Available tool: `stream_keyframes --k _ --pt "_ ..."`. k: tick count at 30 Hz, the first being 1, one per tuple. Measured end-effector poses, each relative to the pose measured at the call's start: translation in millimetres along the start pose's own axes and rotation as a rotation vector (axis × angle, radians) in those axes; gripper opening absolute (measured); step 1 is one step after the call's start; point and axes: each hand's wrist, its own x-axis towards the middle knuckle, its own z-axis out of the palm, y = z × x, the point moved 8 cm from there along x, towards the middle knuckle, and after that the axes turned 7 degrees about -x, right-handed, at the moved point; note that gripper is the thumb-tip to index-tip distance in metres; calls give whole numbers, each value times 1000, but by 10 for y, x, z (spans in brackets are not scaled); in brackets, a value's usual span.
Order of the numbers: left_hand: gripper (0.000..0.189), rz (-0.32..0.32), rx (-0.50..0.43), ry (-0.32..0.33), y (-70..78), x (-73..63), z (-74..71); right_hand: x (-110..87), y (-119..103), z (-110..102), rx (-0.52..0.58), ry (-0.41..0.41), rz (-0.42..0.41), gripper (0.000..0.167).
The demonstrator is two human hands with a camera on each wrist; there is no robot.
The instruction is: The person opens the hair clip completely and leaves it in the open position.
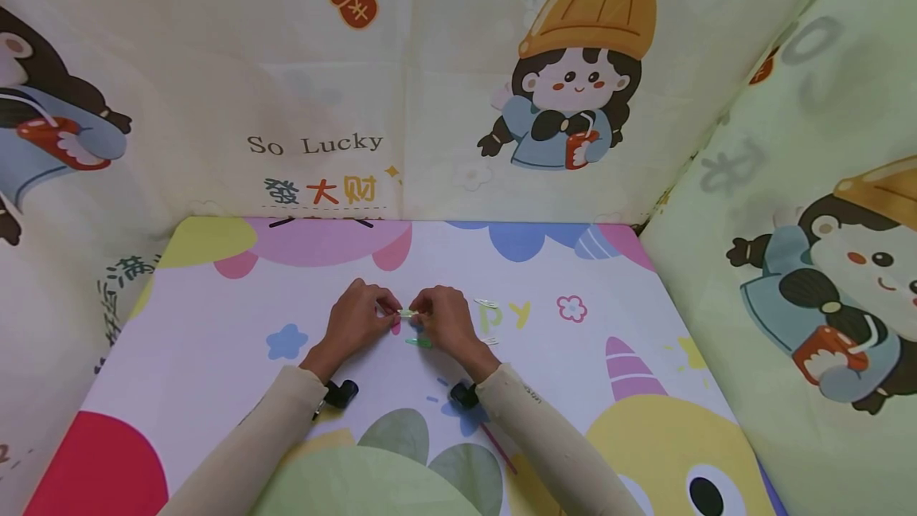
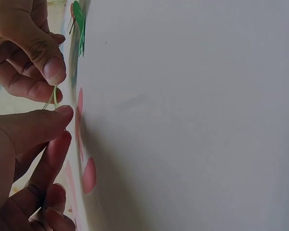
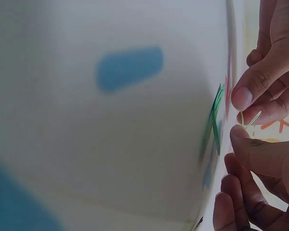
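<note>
Both hands meet over the middle of the table at a small pale green hair clip (image 1: 407, 314), apparently a snap clip. Its thin prongs stand apart in the right wrist view, where the clip (image 3: 253, 118) spans the two hands. My left hand (image 1: 360, 315) pinches one end between thumb and index finger. The other end is pinched by my right hand (image 1: 446, 318); the fingertips cover both ends. Just below the hands lies a darker green clip (image 1: 419, 342), also seen in the right wrist view as a green clip (image 3: 216, 118) with parted prongs.
Right of the right hand lie a pale clip (image 1: 485, 303) and another pale clip (image 1: 490, 341). A thin reddish stick-like line (image 1: 499, 450) shows beside the right forearm. The printed tabletop (image 1: 236, 357) is bordered by patterned cloth walls (image 1: 444, 102).
</note>
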Motion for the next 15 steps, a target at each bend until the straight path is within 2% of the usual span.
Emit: stream_keyframes --k 15 --pt "9 5 10 -19 -34 -8 35 -4 7 46 -34 -22 27 7"
